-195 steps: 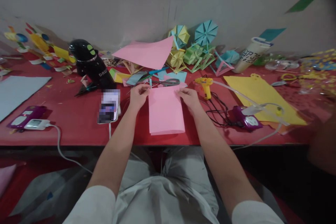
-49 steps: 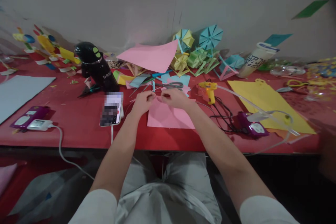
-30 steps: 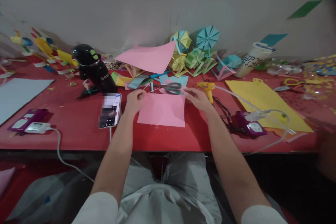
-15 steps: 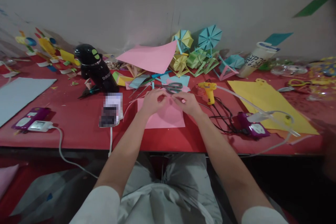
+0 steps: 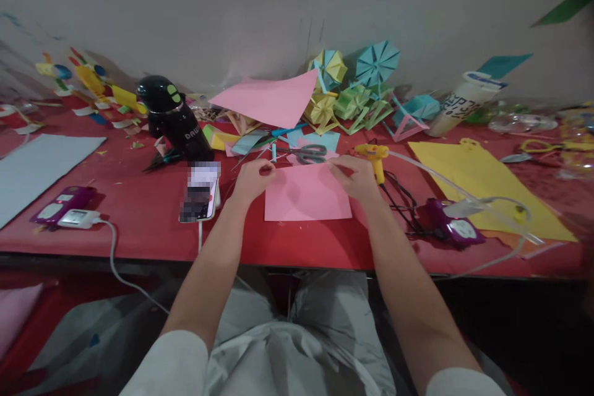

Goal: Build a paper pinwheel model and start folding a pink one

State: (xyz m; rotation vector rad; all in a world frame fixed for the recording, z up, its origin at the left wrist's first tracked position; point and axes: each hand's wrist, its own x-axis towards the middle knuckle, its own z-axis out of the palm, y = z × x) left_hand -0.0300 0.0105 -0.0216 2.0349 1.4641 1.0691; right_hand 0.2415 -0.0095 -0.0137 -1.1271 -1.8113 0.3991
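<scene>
A sheet of pink paper (image 5: pixel 308 195) lies on the red tabletop in front of me. At its far left corner my left hand (image 5: pixel 254 180) is closed, thumb and forefinger curled into a pinch on the edge. My right hand (image 5: pixel 356 176) pinches the far right corner, the thumb partly hidden. Just beyond the sheet's far edge rest dark-handled scissors (image 5: pixel 310 153). A yellow glue gun (image 5: pixel 374 154) stands right behind my right hand.
A phone (image 5: pixel 200 192) on a cable and a black bottle (image 5: pixel 179 120) stand left. Folded paper umbrellas (image 5: pixel 352 99) and a larger pink sheet (image 5: pixel 271 99) sit along the wall. Right are yellow paper (image 5: pixel 492 189), a purple power strip (image 5: pixel 452 223) and a cup (image 5: pixel 466 105).
My hands have parted from close together over the paper to its two far corners. The pink sheet has shifted right.
</scene>
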